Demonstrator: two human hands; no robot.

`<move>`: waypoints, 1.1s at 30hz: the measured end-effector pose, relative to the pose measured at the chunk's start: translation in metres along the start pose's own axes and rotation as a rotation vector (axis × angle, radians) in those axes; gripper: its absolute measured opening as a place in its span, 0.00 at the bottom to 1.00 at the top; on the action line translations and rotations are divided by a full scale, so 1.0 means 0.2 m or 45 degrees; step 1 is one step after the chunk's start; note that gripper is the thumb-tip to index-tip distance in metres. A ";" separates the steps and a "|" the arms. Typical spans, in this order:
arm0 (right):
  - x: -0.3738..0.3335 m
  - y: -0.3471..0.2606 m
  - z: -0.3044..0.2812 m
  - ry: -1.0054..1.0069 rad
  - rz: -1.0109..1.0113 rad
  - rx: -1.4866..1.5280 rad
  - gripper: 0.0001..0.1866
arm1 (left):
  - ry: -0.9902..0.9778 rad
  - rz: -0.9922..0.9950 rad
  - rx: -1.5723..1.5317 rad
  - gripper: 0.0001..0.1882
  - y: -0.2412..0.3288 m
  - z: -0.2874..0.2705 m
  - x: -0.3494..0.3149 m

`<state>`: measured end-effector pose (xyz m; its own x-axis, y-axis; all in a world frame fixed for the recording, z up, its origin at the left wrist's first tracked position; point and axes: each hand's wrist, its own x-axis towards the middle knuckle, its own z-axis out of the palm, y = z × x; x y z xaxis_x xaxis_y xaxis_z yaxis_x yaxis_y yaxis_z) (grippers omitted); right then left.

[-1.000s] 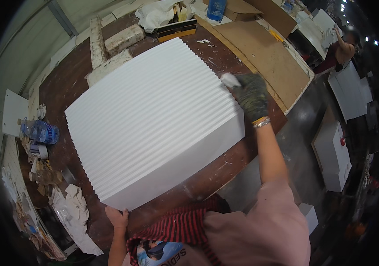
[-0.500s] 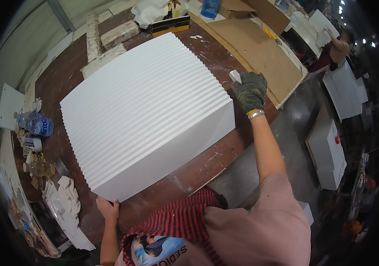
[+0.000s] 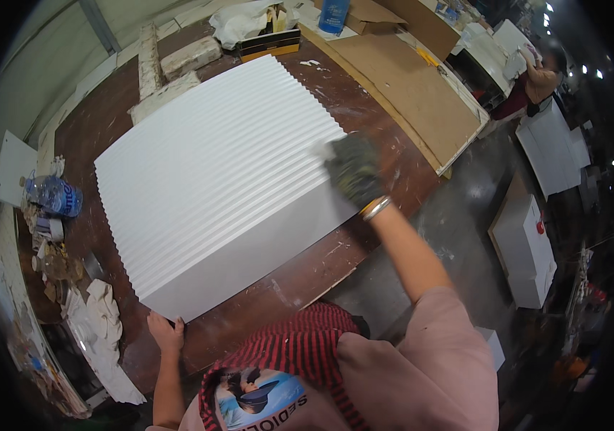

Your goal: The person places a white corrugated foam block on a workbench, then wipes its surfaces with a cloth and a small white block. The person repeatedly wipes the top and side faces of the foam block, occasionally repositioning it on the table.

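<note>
A large white box-like piece (image 3: 214, 165) with a ribbed, slightly curved top and smooth side lies on the brown table (image 3: 278, 309). My left hand (image 3: 166, 333), bare, grips its near left corner, thumb and fingers on either side of the corner; the fingertips are partly hidden. My right hand (image 3: 356, 171), in a dark grey-green knitted glove, is over the right end of the ribbed top. It is closed around a small white block (image 3: 323, 150), which is smeared by motion at the ribs.
At the left edge lie a water bottle (image 3: 59, 195), a brown bottle (image 3: 56, 264) and a crumpled white cloth (image 3: 104, 309). A black-and-yellow box (image 3: 270, 47) and a blue container (image 3: 333, 16) stand at the back. Cardboard (image 3: 400, 79) lies at right. A co-worker (image 3: 540, 82) is farther off.
My right hand has moved left with the small white block, from beyond the piece's right edge onto its ribbed top. My left hand stays at the near left corner.
</note>
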<state>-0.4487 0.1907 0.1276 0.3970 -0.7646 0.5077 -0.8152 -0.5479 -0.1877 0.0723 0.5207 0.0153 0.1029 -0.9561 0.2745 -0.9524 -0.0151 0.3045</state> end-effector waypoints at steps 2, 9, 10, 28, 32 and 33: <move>0.02 0.27 -0.10 0.249 0.199 -0.564 0.15 | -0.014 -0.004 -0.050 0.34 0.02 -0.01 0.01; -0.01 0.07 -0.17 0.102 0.368 -0.450 0.13 | 0.006 0.018 -0.050 0.30 0.06 -0.06 0.05; -0.03 -0.07 -0.11 0.085 0.368 -0.423 0.14 | 0.003 0.027 -0.041 0.29 0.07 -0.06 0.06; 0.05 -2.66 0.41 -0.100 -0.533 0.573 0.12 | 0.250 0.354 -0.550 0.19 -0.03 0.02 -0.05; 0.07 -2.70 0.43 -0.221 -0.220 1.009 0.11 | 0.030 -0.415 -0.791 0.11 -0.03 -0.18 -0.25; 0.08 -2.73 0.44 -0.249 -0.122 1.169 0.13 | 0.023 -0.499 -0.916 0.10 -0.05 -0.25 -0.30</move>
<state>0.0397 0.4474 0.1644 0.5767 -0.7001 0.4211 -0.1571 -0.6009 -0.7837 0.0903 0.5927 0.0410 0.4003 -0.9155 0.0396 -0.4300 -0.1495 0.8904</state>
